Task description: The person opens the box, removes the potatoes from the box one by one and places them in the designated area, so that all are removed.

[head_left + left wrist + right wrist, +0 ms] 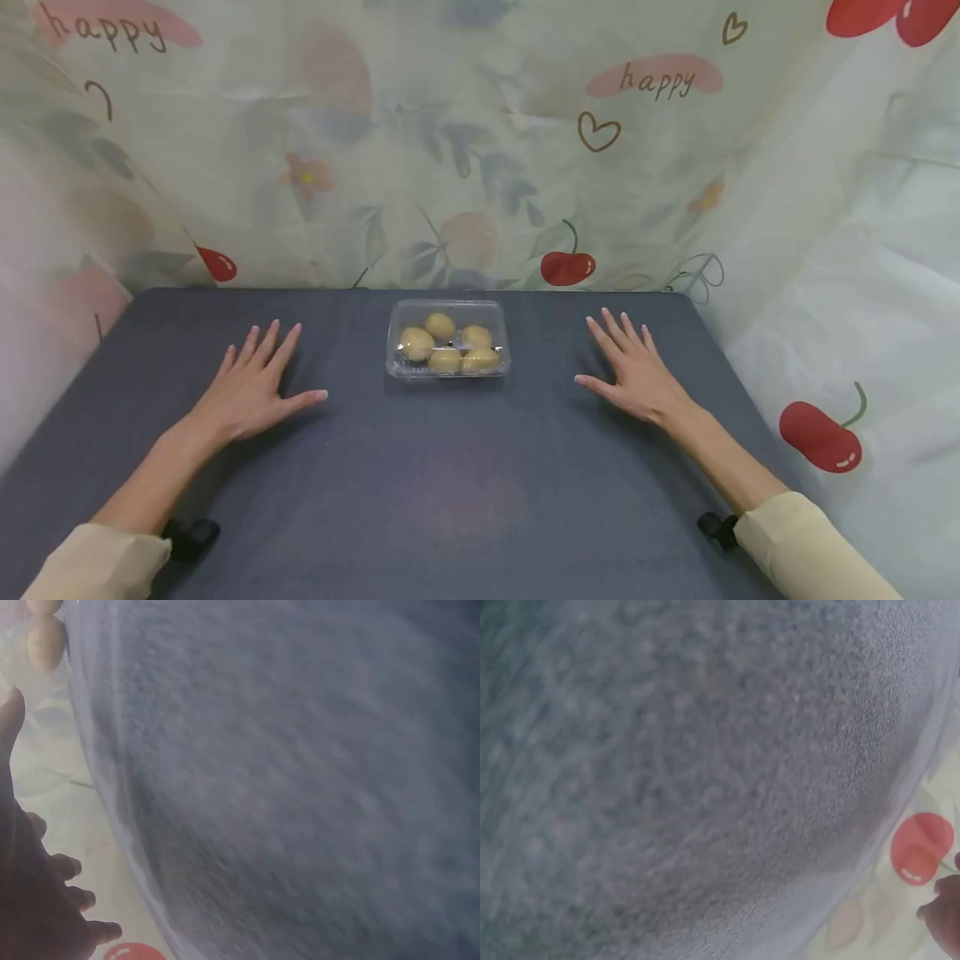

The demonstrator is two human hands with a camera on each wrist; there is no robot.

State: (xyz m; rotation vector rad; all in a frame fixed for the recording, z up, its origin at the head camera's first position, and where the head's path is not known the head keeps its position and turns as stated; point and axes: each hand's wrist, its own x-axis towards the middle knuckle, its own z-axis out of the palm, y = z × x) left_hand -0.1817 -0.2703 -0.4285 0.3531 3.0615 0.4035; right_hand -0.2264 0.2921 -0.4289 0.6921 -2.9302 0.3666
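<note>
A clear plastic box (450, 372) stands near the far edge of the table, between the two hands. Inside it are several round, yellowish-tan pieces (416, 343), smooth like small potatoes or eggs. To the left of the box, my left hand (251, 392) is held palm down with fingers spread and thumb toward the box. My right hand (637, 379) mirrors it on the right side, fingers also spread. Neither hand holds anything, and both are apart from the box. The left wrist view catches two of the tan pieces (46, 643) beyond the thumb.
Dark grey cloth covers the table (465, 483). Behind it hangs a pale printed curtain (480, 167) with cherries, leaves and lettering, and it continues down both sides. A dark band (193, 537) sits by the left cuff, and another (718, 529) by the right.
</note>
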